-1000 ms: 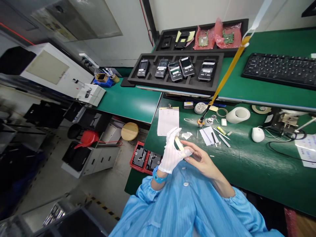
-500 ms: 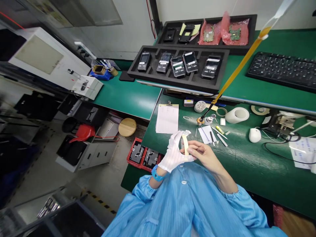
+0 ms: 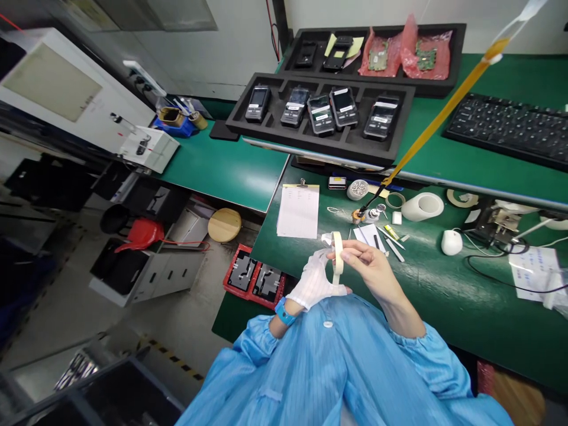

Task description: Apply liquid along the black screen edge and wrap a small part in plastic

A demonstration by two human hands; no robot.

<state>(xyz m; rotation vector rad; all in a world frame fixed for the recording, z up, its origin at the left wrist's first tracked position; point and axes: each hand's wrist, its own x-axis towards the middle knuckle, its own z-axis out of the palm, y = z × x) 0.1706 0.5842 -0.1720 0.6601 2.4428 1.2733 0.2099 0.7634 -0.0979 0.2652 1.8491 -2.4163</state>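
In front of the blue smock, my left hand [image 3: 313, 279] wears a white glove, with a blue strap [image 3: 284, 312] around its wrist. Its fingers and thumb curve around a narrow, pale yellow roll of tape [image 3: 338, 251], seen almost edge-on. A strip at the roll's lower end reaches toward the gloved thumb; the exact contact is partly hidden. From the other side my bare right hand [image 3: 368, 263] pinches the same roll between thumb and fingers. Just beyond the hands, a white paper slip [image 3: 366, 236] with pen-like tools lies on the green bench [image 3: 439, 284].
A clipboard [image 3: 298, 211] lies left of the tools. Beyond are a wide white roll [image 3: 422, 206], a mouse [image 3: 451, 242] and a black foam tray [image 3: 284, 137] of handheld devices on the shelf. A yellow-strapped tool [image 3: 437, 127] hangs across the view. Red trays [image 3: 254, 276] sit lower left.
The roll of tape has risen slightly and turned, so more of its band shows. My right hand has shifted up with it. The whole view has swung a little.
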